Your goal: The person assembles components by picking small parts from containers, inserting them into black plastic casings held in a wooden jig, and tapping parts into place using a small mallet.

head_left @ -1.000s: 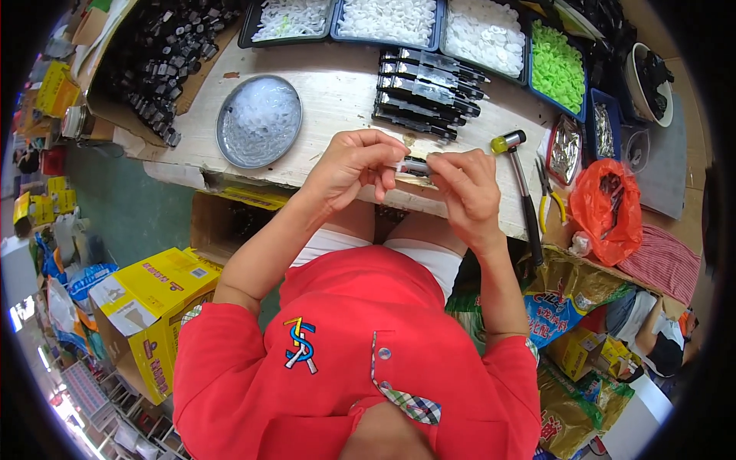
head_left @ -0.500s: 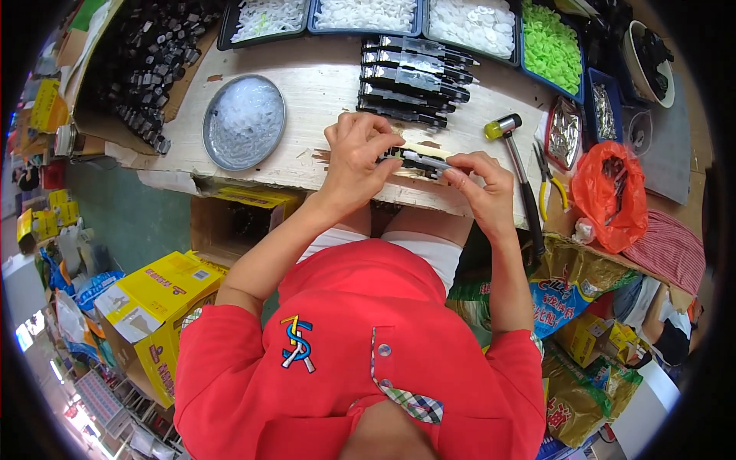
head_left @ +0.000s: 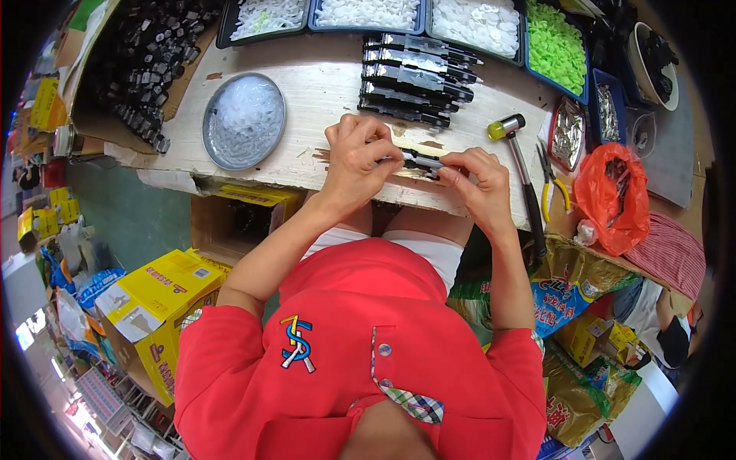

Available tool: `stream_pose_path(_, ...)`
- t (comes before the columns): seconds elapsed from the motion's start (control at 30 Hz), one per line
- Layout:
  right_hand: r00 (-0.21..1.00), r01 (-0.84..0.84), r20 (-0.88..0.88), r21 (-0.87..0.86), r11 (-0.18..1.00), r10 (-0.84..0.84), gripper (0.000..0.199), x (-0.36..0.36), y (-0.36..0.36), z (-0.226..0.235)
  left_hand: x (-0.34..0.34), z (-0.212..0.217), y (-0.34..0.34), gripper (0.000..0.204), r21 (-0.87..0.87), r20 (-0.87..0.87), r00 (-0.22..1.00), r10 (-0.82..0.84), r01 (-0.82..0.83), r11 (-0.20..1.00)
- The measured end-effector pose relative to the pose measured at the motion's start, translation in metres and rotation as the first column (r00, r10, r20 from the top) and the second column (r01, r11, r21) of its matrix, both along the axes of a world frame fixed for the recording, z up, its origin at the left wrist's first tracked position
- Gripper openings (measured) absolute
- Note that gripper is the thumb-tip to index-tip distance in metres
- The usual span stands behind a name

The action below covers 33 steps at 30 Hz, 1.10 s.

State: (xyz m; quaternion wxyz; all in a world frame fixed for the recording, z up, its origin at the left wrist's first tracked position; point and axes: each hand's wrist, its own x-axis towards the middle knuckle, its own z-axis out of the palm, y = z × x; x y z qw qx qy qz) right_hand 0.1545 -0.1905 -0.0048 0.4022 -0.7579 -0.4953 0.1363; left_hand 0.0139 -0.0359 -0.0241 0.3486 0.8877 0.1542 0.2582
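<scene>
At the table's near edge, a long black plastic part with clear and pale pieces on it lies between my hands. My left hand is closed, thumb and fingertips pinching its left end. My right hand grips the other end between thumb and forefinger. Part of it is hidden by my fingers, and a pale yellow strip shows just behind it. Farther back, several similar black parts with clear plastic pieces lie side by side in a row.
Left stand a round metal dish of clear small pieces and a box of black parts. Trays of white pieces and green pieces line the back. At right lie a hammer, pliers and a red bag.
My left fingertips have come down and closer together on the part's left end. My right hand has shifted slightly left along the part.
</scene>
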Motion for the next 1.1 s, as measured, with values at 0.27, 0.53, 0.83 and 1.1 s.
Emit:
stream_pose_path(0.27,0.772,0.136,-0.557,-0.325,0.936,-0.306,0.008,0.008,0.008,-0.005,0.004,-0.001,0.002,0.012,0.093,0.028,0.998,-0.064,0.061,0.994)
stream_pose_path(0.53,0.840,0.121,-0.492,-0.240,0.963,-0.228,0.010,0.005,0.002,-0.016,0.004,-0.001,0.001,0.008,0.084,0.003,0.998,-0.059,0.059,0.995)
stream_pose_path(0.83,0.956,0.238,-0.149,-0.110,0.965,-0.252,0.012,0.112,0.039,0.053,0.001,0.005,0.002,0.012,0.072,0.028,0.997,-0.065,0.063,0.995)
stream_pose_path(1.1,0.495,0.593,0.440,0.459,0.662,-0.749,0.010,0.274,0.101,0.125,0.005,0.006,0.003,0.010,0.040,0.015,0.998,-0.068,0.068,0.997)
